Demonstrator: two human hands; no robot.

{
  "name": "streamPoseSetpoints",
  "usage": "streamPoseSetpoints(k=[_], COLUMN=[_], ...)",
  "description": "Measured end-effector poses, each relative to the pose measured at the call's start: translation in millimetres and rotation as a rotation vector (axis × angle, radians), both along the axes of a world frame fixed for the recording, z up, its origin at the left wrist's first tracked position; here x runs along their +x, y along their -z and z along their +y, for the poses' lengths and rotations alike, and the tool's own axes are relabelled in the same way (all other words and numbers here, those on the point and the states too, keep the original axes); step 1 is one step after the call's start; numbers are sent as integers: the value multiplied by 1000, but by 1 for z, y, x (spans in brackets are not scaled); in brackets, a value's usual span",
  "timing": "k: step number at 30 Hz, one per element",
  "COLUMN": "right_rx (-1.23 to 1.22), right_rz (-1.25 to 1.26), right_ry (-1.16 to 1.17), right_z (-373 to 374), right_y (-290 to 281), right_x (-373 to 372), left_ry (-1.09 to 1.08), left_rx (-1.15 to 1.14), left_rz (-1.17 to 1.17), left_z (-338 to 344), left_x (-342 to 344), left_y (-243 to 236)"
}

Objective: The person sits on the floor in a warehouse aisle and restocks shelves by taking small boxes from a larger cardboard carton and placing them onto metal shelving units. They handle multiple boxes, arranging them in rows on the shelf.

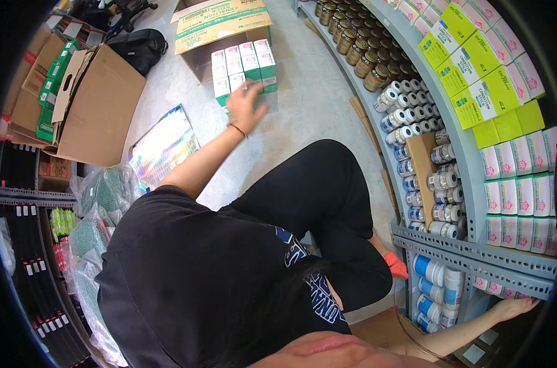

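Green-and-white boxes point(268, 69): stand in a tight block on the floor, in front of a cardboard carton point(223, 38).
Left hand point(244, 111): fingers spread apart, reaching to the near side of the block; whether they touch it, I cannot tell.
Right hand point(512, 309): stretched out into the lower shelf, just below a row of pink-and-white boxes point(494, 287); the fingertips are lost at the dark rim, so I cannot tell whether they grip anything.
Floor by the left arm: a shiny sheet point(164, 145) lies flat.
Right shelf point(434, 243): brown jars point(376, 78), white-lidded bottles point(401, 118) and lime boxes point(484, 92) above; blue-and-white tubs point(430, 291) beneath.
Far left: a big cardboard box point(102, 104) near a black bag point(138, 49).
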State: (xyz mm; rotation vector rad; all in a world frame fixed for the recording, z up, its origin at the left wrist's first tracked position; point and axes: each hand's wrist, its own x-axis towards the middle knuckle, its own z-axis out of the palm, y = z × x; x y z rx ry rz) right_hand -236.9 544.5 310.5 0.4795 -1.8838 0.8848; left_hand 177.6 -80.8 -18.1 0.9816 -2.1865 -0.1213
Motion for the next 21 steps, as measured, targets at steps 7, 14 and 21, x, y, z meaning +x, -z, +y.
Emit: streamPoseSetpoints(k=[7,14,21], right_rx=[106,121,-14], right_rz=[132,238,813], right_ry=[282,391,-6], right_z=[19,17,-17], right_y=[7,6,34], right_x=[-18,-5,63], left_ry=[-371,-232,-62], left_rx=[121,-7,-170], left_rz=[-307,-535,-422], left_z=[-78,-94,-51], left_x=[53,57,81], left_y=[33,33,52])
